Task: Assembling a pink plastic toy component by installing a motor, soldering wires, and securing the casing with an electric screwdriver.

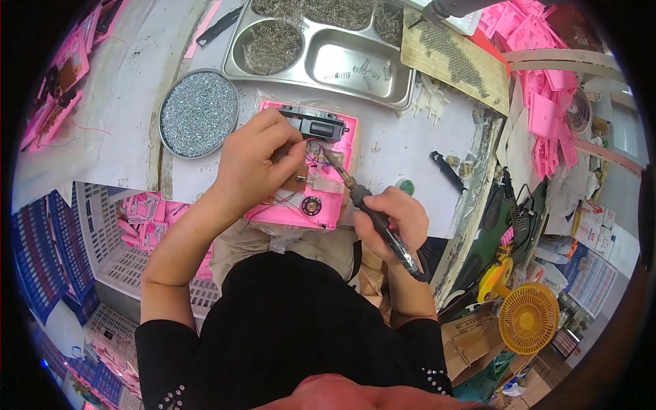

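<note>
A pink plastic housing (333, 213) lies on the table edge close to my body. It holds a black rectangular part (326, 128) at its far side, a small round speaker (311, 205), a brown circuit board (296, 182) and several thin wires. The fingertips of my left hand (256, 154) are pinched on what looks like a thin wire beside the black part. My right hand (403, 217) is closed round the dark handle of a soldering iron (362, 197). The iron's tip points into the housing, just below the black part; whether it touches anything is unclear.
A round tin (161, 113) full of small screws stands at left. Behind the housing sits a metal tray (311, 58) with springs, beside a board (493, 87) bearing rows of small springs. At right lie a black strip (447, 171) and a yellow fan (528, 318).
</note>
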`<control>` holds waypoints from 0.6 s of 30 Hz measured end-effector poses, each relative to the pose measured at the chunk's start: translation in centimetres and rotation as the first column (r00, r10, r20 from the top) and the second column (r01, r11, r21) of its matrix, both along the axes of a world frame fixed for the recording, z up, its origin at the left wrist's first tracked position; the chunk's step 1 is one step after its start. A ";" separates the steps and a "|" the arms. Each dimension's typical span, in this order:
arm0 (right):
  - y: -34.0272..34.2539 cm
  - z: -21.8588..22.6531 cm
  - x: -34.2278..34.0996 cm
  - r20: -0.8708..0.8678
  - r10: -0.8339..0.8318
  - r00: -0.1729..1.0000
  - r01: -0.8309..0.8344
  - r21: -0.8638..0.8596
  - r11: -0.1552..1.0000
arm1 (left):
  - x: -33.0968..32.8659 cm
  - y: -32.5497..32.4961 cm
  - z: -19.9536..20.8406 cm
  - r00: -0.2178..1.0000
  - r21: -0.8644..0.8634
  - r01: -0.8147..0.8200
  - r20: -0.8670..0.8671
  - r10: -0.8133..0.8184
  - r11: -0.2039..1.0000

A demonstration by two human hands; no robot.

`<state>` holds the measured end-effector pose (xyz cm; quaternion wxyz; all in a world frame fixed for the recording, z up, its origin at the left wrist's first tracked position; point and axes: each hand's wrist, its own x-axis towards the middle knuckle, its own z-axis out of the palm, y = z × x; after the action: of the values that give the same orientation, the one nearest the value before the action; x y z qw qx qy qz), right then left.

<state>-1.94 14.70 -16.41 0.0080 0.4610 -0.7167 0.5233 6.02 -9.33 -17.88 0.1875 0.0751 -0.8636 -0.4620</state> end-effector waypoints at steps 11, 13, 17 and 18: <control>-1.3 0.0 -0.4 -0.087 0.011 0.996 -0.012 -0.004 1.000 | 0.1 0.1 -0.3 1.000 -0.041 -0.022 -0.024 0.021 0.999; -1.3 0.0 -0.4 -0.088 0.009 0.996 -0.009 0.001 1.000 | 0.0 0.0 -0.3 0.999 -0.049 -0.021 -0.027 0.019 0.999; -1.5 0.0 -0.5 -0.094 0.008 0.996 -0.009 -0.002 1.000 | 0.1 0.0 -0.5 0.999 -0.056 -0.023 -0.034 0.021 0.998; -1.5 0.0 -0.5 -0.095 0.006 0.995 -0.006 -0.001 1.000 | 0.0 0.0 -0.6 0.999 -0.058 -0.023 -0.038 0.021 0.998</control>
<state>-2.43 13.19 -16.46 0.0409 0.4874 -0.7138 0.5013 6.05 -9.30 -18.46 0.2106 0.0705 -0.8721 -0.4359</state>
